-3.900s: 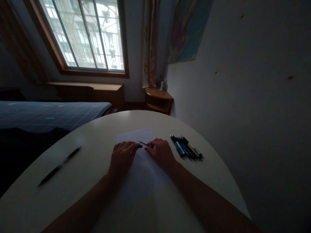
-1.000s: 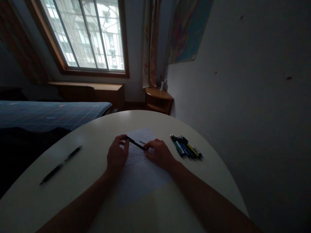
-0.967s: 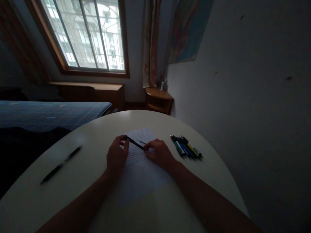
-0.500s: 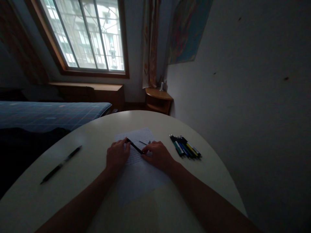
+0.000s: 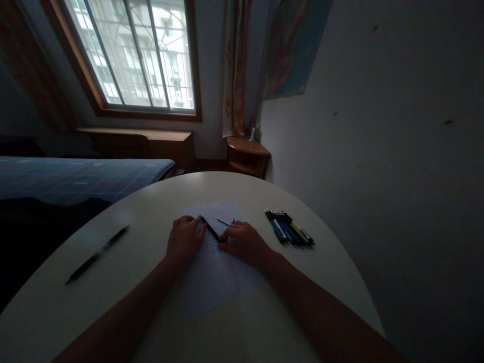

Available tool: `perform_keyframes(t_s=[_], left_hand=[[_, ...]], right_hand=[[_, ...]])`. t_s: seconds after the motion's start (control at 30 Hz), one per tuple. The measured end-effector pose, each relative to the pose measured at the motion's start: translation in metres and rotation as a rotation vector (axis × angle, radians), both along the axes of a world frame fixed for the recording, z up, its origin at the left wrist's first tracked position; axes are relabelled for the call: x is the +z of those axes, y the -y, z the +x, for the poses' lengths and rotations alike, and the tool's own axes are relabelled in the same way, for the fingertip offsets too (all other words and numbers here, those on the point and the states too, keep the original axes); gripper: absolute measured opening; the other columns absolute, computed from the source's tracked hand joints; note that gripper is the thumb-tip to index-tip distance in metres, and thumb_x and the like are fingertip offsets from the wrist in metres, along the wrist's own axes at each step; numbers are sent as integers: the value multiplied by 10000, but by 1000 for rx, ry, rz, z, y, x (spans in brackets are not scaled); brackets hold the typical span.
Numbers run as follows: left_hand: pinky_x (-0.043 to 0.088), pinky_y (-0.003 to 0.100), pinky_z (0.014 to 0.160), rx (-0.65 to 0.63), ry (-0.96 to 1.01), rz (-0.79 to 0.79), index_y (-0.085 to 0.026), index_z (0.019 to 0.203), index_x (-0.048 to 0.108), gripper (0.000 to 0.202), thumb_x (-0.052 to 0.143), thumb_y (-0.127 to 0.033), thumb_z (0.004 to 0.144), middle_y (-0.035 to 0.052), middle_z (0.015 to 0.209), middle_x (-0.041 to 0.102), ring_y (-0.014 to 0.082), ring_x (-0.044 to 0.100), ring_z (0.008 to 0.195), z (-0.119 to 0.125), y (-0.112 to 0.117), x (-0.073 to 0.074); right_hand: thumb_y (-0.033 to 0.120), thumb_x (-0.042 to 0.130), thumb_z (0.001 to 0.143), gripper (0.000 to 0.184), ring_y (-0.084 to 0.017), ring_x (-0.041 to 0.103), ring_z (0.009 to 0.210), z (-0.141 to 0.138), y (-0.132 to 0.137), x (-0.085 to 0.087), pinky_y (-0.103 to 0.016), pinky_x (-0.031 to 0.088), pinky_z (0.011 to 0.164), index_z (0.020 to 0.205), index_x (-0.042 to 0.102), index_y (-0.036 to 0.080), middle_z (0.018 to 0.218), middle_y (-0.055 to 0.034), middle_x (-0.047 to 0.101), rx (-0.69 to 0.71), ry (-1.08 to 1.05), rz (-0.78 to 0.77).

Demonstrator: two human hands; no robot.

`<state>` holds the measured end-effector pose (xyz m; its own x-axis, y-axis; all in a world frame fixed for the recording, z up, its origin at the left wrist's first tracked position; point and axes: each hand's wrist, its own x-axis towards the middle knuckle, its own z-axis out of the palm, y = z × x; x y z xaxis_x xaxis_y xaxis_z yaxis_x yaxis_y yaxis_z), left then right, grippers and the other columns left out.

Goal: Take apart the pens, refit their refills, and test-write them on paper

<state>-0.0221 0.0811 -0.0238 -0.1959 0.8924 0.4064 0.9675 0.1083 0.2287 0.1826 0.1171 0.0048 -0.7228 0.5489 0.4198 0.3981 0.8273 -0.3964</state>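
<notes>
Between my two hands a slim black pen barrel [image 5: 210,228] slants over a sheet of paper [image 5: 212,287] with lines of writing. My left hand [image 5: 184,238] pinches its far left end between thumb and fingers. At the near right end, my right hand [image 5: 245,243] grips it with closed fingertips, which cover that tip. A thin dark rod [image 5: 222,222], perhaps a pen refill, lies on the paper just beyond my right fingers. A small dark bit touches its right end, too small to name.
Several pens [image 5: 289,229] with green, blue and yellow parts lie side by side on the right of the round white table [image 5: 212,186]. Another black pen [image 5: 97,254] lies at the left. Beyond the table stand a bed [image 5: 75,174] and a corner shelf [image 5: 247,146].
My hands hold nearly the same pose. The pen barrel between them has turned slightly steeper, and my left fingers have crept a little to the right.
</notes>
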Motion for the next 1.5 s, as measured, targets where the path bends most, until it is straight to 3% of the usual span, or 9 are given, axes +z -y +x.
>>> perform_keyframes(t_s=[0.3, 0.43, 0.6, 0.7, 0.83, 1.27, 1.5], left_hand=[[447, 403, 956, -72, -57, -43, -132, 1212, 614, 416, 486, -365, 893, 148, 1182, 610, 301, 538, 1098, 1, 11, 10], [431, 405, 984, -76, -85, -45, -136, 1203, 592, 410, 495, -382, 889, 148, 1217, 610, 285, 561, 1102, 1, 13, 10], [324, 444, 1099, -83, -99, -130, -111, 1236, 573, 446, 448, -402, 922, 147, 1316, 575, 281, 538, 1186, 0, 15, 9], [245, 479, 1146, -79, -87, -179, -113, 1329, 509, 502, 415, -413, 938, 145, 1420, 498, 281, 475, 1288, 0, 16, 7], [250, 468, 1149, -94, -86, -216, -80, 1395, 442, 556, 391, -406, 948, 160, 1491, 412, 284, 384, 1371, -2, 15, 3], [306, 500, 1130, -109, -40, -82, -67, 1354, 479, 526, 444, -371, 926, 180, 1429, 483, 308, 427, 1337, -3, 12, -4], [402, 447, 1086, -376, -4, 126, -168, 1258, 579, 386, 515, -228, 882, 108, 1379, 537, 257, 492, 1266, 3, 10, 7]], right_hand=[[322, 772, 772, 187, -186, 629, 862, 2, -3, -3, -313, 446, 803, 908, 704, 214, 879, -30, 714, -6, -1, 35], [255, 640, 881, 107, -176, 627, 870, 6, -6, -1, -315, 446, 839, 958, 700, 211, 907, -33, 719, -122, -69, 32], [140, 513, 878, 269, -207, 609, 1000, 17, -21, -3, -346, 453, 928, 1101, 663, 157, 1071, -84, 698, -406, -103, 7], [151, 456, 895, 361, -222, 561, 1153, 22, -29, -10, -366, 392, 1052, 1219, 611, 124, 1224, -116, 645, -432, -40, 3], [193, 411, 928, 454, -232, 474, 1293, 24, -29, -18, -367, 317, 1134, 1352, 510, 63, 1378, -161, 539, -405, 101, -26], [194, 437, 925, 432, -228, 413, 1359, 19, -31, -19, -424, 275, 1159, 1333, 550, 106, 1426, -146, 500, -410, 162, -62], [167, 444, 912, 423, -243, 431, 1345, 18, -32, -21, -427, 290, 1150, 1313, 565, 109, 1413, -137, 516, -417, 153, -51]])
